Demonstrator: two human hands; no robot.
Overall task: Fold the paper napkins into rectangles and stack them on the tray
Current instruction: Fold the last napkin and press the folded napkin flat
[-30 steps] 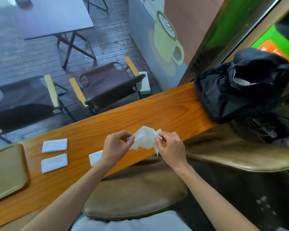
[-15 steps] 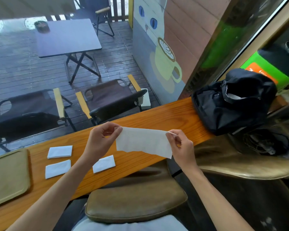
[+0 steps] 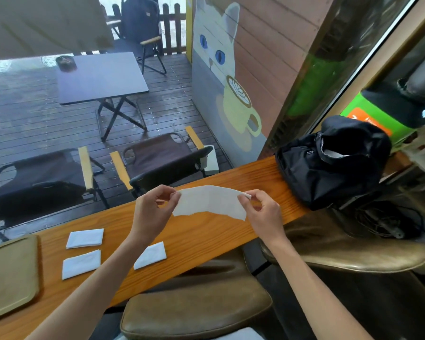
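Observation:
I hold a white paper napkin [image 3: 210, 202] stretched out as a long strip above the wooden counter [image 3: 206, 241]. My left hand [image 3: 155, 212] pinches its left end and my right hand [image 3: 261, 212] pinches its right end. Three folded white napkins lie flat on the counter to the left: one further back [image 3: 85, 238], one nearer [image 3: 81, 264], and one beside my left forearm [image 3: 150, 255]. The tan tray [image 3: 9, 276] sits at the far left edge with nothing on its visible part.
A black bag [image 3: 329, 168] sits on the counter's right end. Brown padded stools [image 3: 194, 312] stand below the counter's near edge. Beyond the window are folding chairs [image 3: 157, 158] and a dark table [image 3: 101, 77] on a wet deck.
The crumpled napkin has been pulled open into a long flat strip between my hands. My hands rose and spread apart. The camera tilted upward.

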